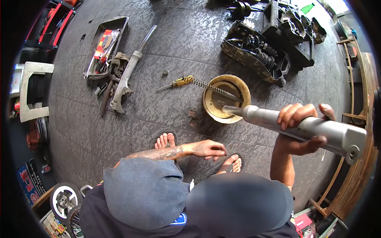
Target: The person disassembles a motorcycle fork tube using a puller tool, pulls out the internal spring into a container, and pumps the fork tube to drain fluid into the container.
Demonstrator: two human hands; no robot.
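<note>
My right hand [303, 127] is wrapped round a silver fork leg [274, 120], which lies slanted with its thin tube end over a round yellowish basin [205, 104]. My left hand [209, 149] hangs between the feet, below the basin, its fingers loosely bent and holding nothing visible. A long coil spring [210, 87] leans over the basin's rim, one end inside it. Close to the spring's outer end lies a yellow-handled screwdriver [181, 82]. A small metal cap [165, 72] sits on the floor above the screwdriver.
At the upper left, a second fork leg [129, 71] lies beside rags and a metal tray [125, 33] of tools. A box of gears [254, 49] and engine parts stand at the upper right. Wooden framing [363, 75] borders the right side; wheels [65, 200] are at the lower left.
</note>
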